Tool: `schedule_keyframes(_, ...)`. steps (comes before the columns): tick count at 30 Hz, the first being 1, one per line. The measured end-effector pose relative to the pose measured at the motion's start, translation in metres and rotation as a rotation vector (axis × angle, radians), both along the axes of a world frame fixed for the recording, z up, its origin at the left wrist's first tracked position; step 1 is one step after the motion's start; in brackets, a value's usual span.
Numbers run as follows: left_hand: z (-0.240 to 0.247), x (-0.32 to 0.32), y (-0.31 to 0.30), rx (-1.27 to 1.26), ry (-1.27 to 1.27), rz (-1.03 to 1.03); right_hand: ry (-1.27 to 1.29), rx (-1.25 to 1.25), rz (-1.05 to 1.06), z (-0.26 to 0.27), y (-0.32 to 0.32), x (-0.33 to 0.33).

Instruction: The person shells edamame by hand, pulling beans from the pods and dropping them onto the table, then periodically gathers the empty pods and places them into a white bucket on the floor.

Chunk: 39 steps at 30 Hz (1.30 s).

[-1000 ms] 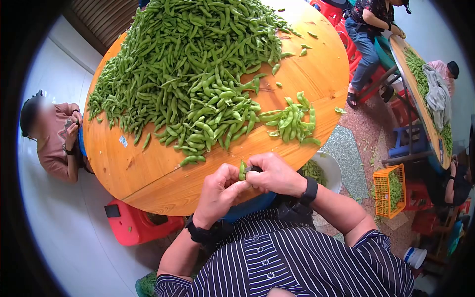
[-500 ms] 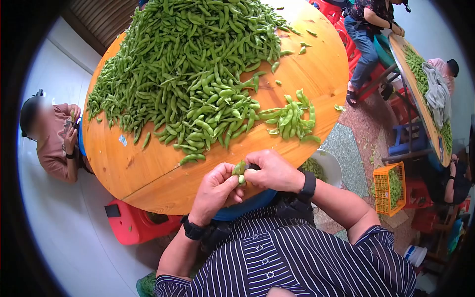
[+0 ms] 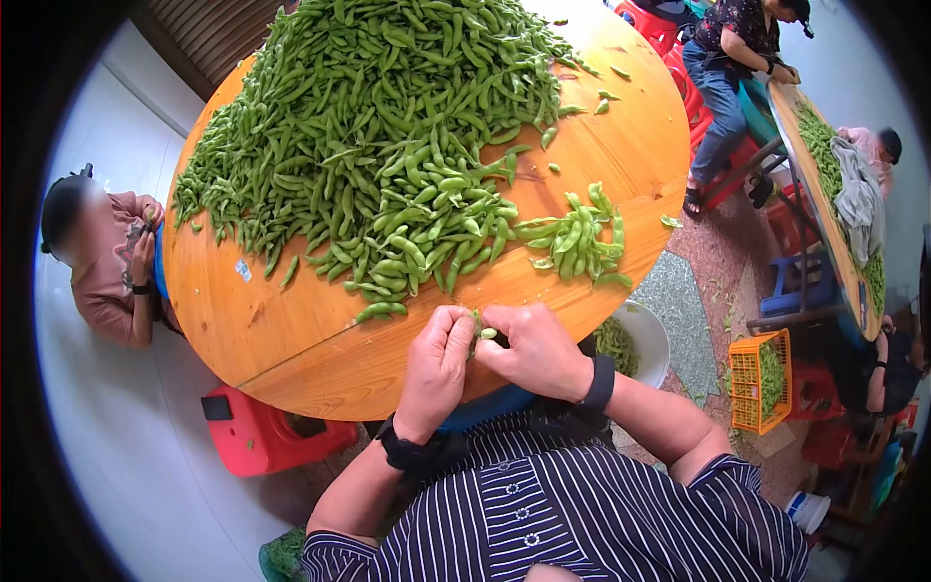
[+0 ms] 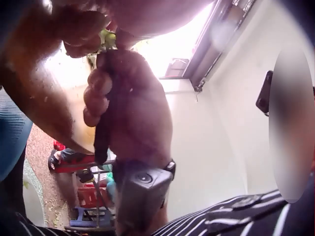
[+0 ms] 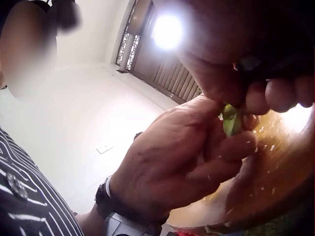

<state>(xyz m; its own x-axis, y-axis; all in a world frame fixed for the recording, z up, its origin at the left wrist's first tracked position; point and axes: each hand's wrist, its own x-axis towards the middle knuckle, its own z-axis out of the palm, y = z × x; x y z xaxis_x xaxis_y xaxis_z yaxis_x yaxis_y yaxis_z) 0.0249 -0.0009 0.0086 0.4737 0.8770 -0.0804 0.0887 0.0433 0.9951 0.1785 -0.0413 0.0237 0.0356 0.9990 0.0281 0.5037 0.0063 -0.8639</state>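
Observation:
My left hand (image 3: 436, 369) pinches a green soybean pod (image 5: 231, 120) between thumb and fingers, over the table's near edge. Against it on the right is my right hand (image 3: 539, 357), its fingertips right at the pod. A pale green bean (image 3: 487, 334) shows at the pod between the two hands. In the left wrist view, my right hand's curled fingers hold a long, dark, narrow tool (image 4: 116, 105) along the palm; its working end is hidden at the pod. A big heap of soybean pods (image 3: 359, 145) and a smaller pile (image 3: 580, 238) lie beyond the hands.
The round wooden table (image 3: 281, 339) spreads out in front. A metal basin (image 3: 652, 339) with pods stands below its right edge, and a red stool (image 3: 272, 436) is at the left. An orange crate (image 3: 747, 383) sits on the floor. Other people sit at left and far right.
A bean came into view at the pod half a second ago, when the hands stood slightly apart. Now the right hand is closer against the left, and the bean shows beside the right thumb.

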Motion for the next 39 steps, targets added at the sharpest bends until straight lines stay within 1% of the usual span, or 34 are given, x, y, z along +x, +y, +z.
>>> schedule_keyframes(4,-0.002,0.005,0.0,-0.03,-0.034,0.035,-0.003,0.022,-0.014,-0.001,0.001,-0.001)
schedule_keyframes(6,0.006,0.004,0.002,-0.213,-0.014,0.046,-0.008,0.026,0.008,0.001,0.001,0.0)
schedule_keyframes(7,0.005,0.004,0.002,-0.213,-0.014,0.049,-0.007,0.026,0.011,0.002,0.001,0.001)
schedule_keyframes(9,0.003,0.005,0.004,-0.187,-0.013,0.056,-0.134,-0.006,0.072,0.006,0.001,0.005)
schedule_keyframes(10,0.004,0.004,0.005,-0.185,-0.014,0.057,-0.135,-0.004,0.073,0.009,0.0,0.008)
schedule_keyframes(12,0.008,0.002,0.004,-0.328,-0.117,0.095,-0.36,0.041,0.166,0.015,-0.004,0.011)
schedule_keyframes(16,0.012,0.004,0.004,-0.297,-0.085,0.092,-0.397,0.016,0.142,0.02,-0.004,0.015)
schedule_keyframes(18,0.004,0.004,0.004,-0.267,-0.099,0.103,-0.325,0.08,0.032,0.013,0.002,0.02)
schedule_keyframes(19,0.004,0.004,0.004,-0.261,-0.107,0.088,-0.336,0.085,0.018,0.007,0.004,0.022)
schedule_keyframes(21,0.003,0.004,0.004,-0.248,-0.096,0.104,-0.148,0.079,0.046,-0.002,0.004,0.022)
schedule_keyframes(22,0.004,0.004,0.004,-0.246,-0.1,0.094,-0.154,0.08,0.037,-0.001,0.002,0.022)
schedule_keyframes(24,0.008,0.002,0.004,-0.307,-0.146,0.119,-0.044,0.025,0.162,0.002,0.0,0.02)
schedule_keyframes(25,0.01,0.003,0.004,-0.318,-0.151,0.129,0.029,0.031,0.135,0.005,0.0,0.022)
schedule_keyframes(26,0.011,0.004,0.003,-0.319,-0.149,0.134,0.032,0.029,0.14,0.006,0.002,0.024)
schedule_keyframes(28,0.011,0.003,0.0,-0.284,-0.112,0.099,0.148,0.048,-0.101,0.006,0.006,0.028)
schedule_keyframes(29,0.009,0.004,-0.001,-0.283,-0.11,0.105,0.267,-0.015,-0.137,0.005,0.007,0.029)
schedule_keyframes(30,0.005,0.004,-0.003,-0.217,-0.066,0.064,0.27,-0.015,-0.134,0.005,0.008,0.028)
schedule_keyframes(31,0.003,0.005,-0.004,-0.15,-0.022,0.019,0.344,-0.069,-0.091,0.005,0.007,0.027)
schedule_keyframes(32,0.004,0.006,-0.006,-0.15,-0.021,0.018,0.418,-0.123,-0.049,0.006,0.007,0.027)
schedule_keyframes(34,0.006,0.007,-0.008,-0.063,0.063,-0.036,0.47,-0.161,-0.046,0.003,0.007,0.028)
schedule_keyframes(35,0.008,0.008,-0.009,-0.008,0.093,-0.03,0.521,-0.201,-0.041,0.0,0.007,0.028)
schedule_keyframes(36,0.007,0.009,-0.009,-0.01,0.095,-0.027,0.573,-0.243,-0.034,-0.001,0.006,0.028)
schedule_keyframes(38,0.003,0.009,-0.009,0.224,0.077,0.056,0.596,-0.252,-0.043,-0.001,0.003,0.024)
schedule_keyframes(39,0.001,0.007,-0.008,0.225,0.079,0.057,0.614,-0.257,-0.056,-0.001,0.002,0.023)
